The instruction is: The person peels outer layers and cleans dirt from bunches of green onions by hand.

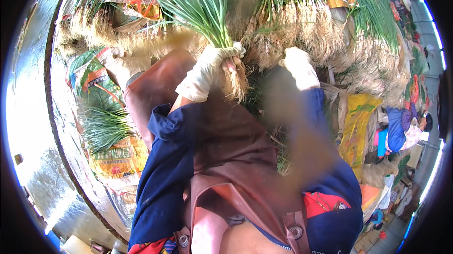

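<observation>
My left hand (207,71), in a white glove, is closed around a bunch of spring onions (218,26). The green leaves point away from me, and pale bulbs with stringy roots hang below the fist. My right hand (301,69), gloved too, is at the near edge of a large heap of spring onions (306,20), close to the tangled roots. Its fingers are curled together, and what they hold, if anything, cannot be made out. A blurred brown smear covers part of my right forearm.
More spring onions lie in a row at the far left (92,20) and far right (375,23). A smaller pile of greens (106,129) rests on printed sacks at the left. A yellow sack (361,122) lies at the right. My brown apron (231,136) covers my lap. Another person (398,126) sits farther right.
</observation>
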